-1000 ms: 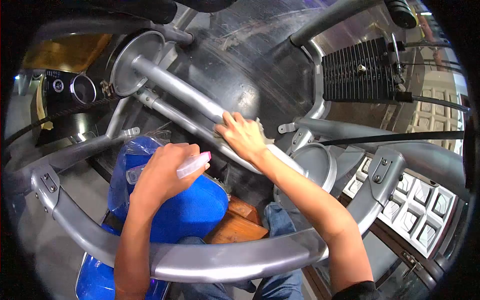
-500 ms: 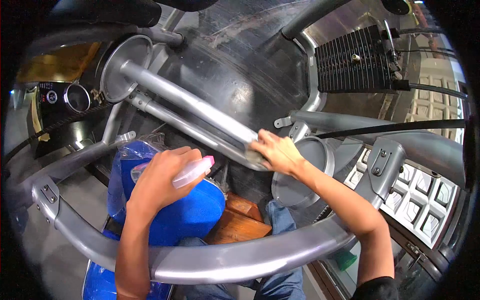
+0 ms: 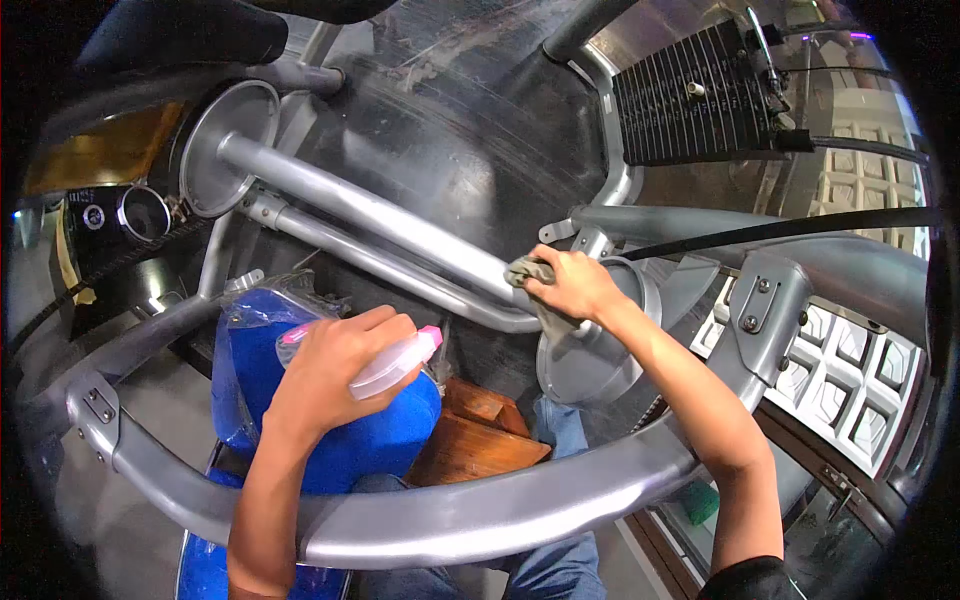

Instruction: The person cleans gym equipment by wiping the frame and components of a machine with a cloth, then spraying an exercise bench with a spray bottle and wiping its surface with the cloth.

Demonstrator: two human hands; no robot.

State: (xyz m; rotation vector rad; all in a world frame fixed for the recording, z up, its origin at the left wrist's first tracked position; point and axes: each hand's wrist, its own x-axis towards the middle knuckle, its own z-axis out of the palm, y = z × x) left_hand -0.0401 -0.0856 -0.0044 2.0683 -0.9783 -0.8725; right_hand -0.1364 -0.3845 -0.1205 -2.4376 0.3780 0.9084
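My left hand point(image 3: 345, 370) is closed around a clear spray bottle point(image 3: 392, 366) with pink parts, held above a blue padded seat point(image 3: 385, 435) partly wrapped in clear plastic. In my right hand point(image 3: 578, 288) is a bunched grey-green cloth point(image 3: 530, 272), pressed at the right end of a silver-grey metal tube point(image 3: 370, 210). A loose part of the cloth hangs below my fingers over a round grey end plate point(image 3: 590, 370). The far end of the tube meets another round plate point(image 3: 228, 150).
A thick curved grey frame bar point(image 3: 450, 520) crosses in front of me, above my legs. A black weight stack point(image 3: 690, 100) stands at the upper right, with a black cable point(image 3: 800, 230) below. Wooden blocks point(image 3: 475, 450) lie beside the blue seat.
My right hand and the cloth have moved slightly right and up to the tube's end, and more of the cloth shows. My left hand still holds the bottle, a little further right.
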